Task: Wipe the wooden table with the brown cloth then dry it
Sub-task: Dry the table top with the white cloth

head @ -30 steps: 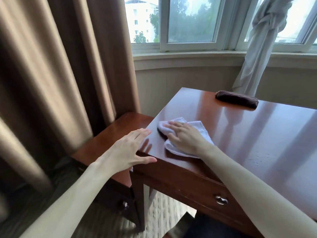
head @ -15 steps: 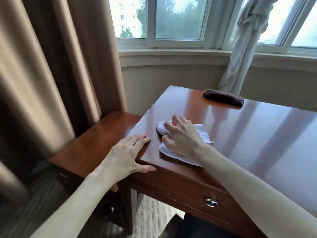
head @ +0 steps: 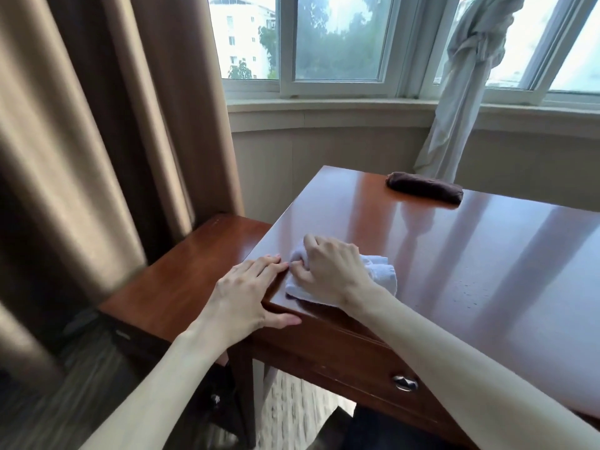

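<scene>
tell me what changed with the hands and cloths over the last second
The right hand went from lying flat on the white cloth to curling its fingers and bunching it, drawing it toward the near left corner of the wooden table. The left hand came down from just off the corner to rest flat on it, thumb over the front edge. The brown cloth stayed at the far edge, untouched.

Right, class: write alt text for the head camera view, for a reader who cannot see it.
A person's right hand grips a crumpled white cloth on the near left corner of a glossy reddish wooden table, while the left hand rests flat on that corner's edge. A rolled dark brown cloth lies at the far edge, below a window.
</scene>
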